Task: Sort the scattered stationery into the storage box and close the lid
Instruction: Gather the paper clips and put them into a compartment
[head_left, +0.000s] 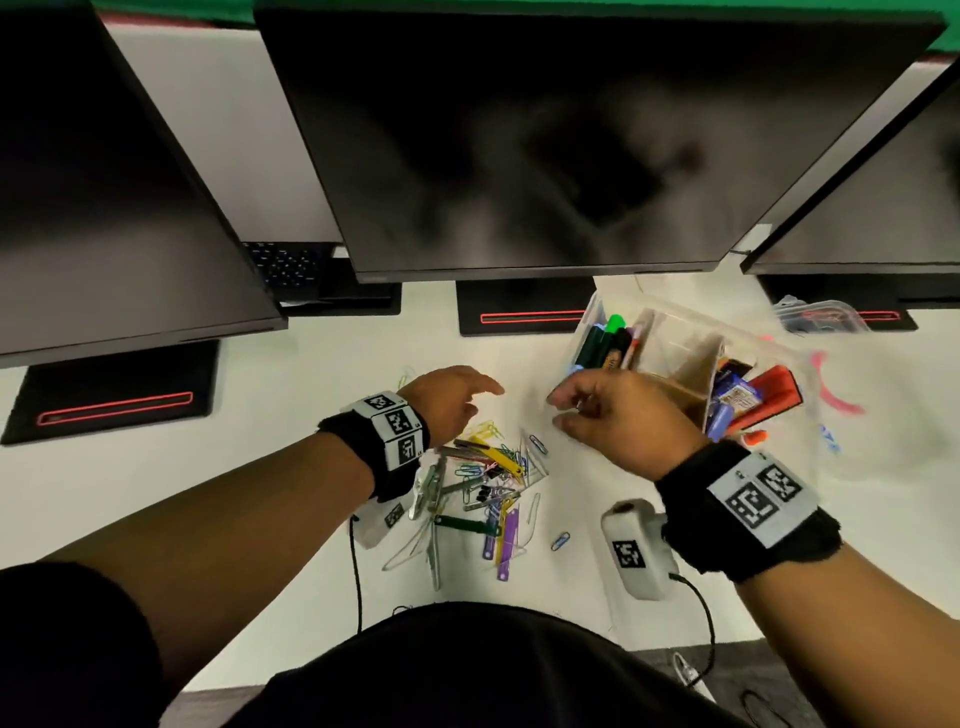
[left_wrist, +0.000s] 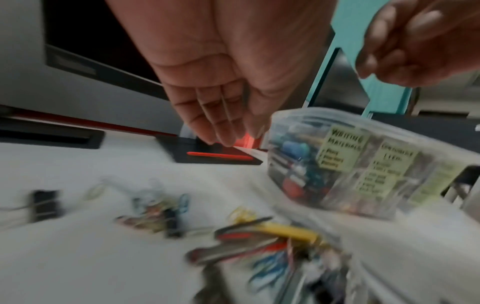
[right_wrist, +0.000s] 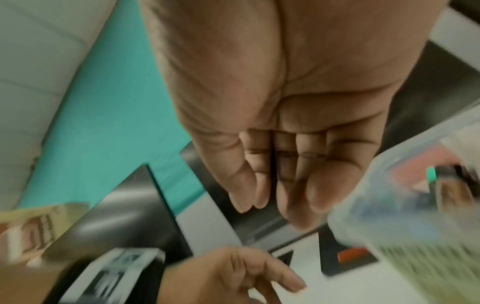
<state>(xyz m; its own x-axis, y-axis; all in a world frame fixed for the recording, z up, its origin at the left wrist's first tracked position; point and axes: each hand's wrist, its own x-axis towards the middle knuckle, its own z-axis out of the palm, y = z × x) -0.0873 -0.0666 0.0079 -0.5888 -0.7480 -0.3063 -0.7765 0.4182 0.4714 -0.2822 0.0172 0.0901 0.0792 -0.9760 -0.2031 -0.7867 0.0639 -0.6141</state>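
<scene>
Both hands are hovering above the white desk (head_left: 291, 364), and both are empty. The left hand (head_left: 447, 400) is keeping its fingers straight and close together; the right hand (head_left: 618, 415) has relaxed, slightly bent fingers, holding nothing. The clear plastic storage box with cardboard dividers (head_left: 779, 338) is standing just beside the right hand, lid off, already holding markers. The heap of coloured paper clips and fasteners (head_left: 488, 483) is lying below the hands. I think gathering small bunches, not single clips, is better.
</scene>
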